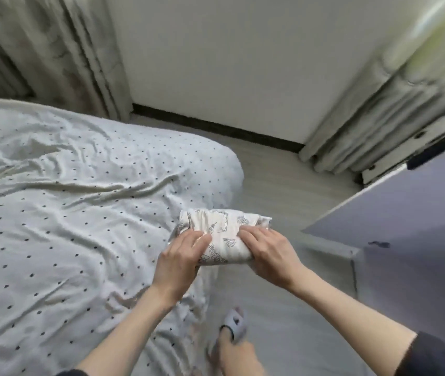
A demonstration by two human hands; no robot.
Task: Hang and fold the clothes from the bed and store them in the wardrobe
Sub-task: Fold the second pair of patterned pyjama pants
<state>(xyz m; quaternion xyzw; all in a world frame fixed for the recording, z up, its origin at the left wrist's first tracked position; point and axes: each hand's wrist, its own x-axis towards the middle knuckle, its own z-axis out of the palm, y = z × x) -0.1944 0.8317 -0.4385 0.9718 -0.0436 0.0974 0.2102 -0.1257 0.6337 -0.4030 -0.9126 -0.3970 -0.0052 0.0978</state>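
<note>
Folded white garment (222, 237) with grey line prints, compact bundle, held level off the right edge of the dotted bed (67, 199)

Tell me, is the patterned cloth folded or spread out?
Folded: the patterned cloth is a compact bundle, gripped by left hand and right hand.

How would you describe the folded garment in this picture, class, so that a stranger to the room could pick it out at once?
Start at the big bed under its white sheet with small dark dots. At its near right corner, the left hand and right hand hold a compact folded bundle between them. Unlike the dotted sheet, this cream cloth carries grey line drawings.
</note>
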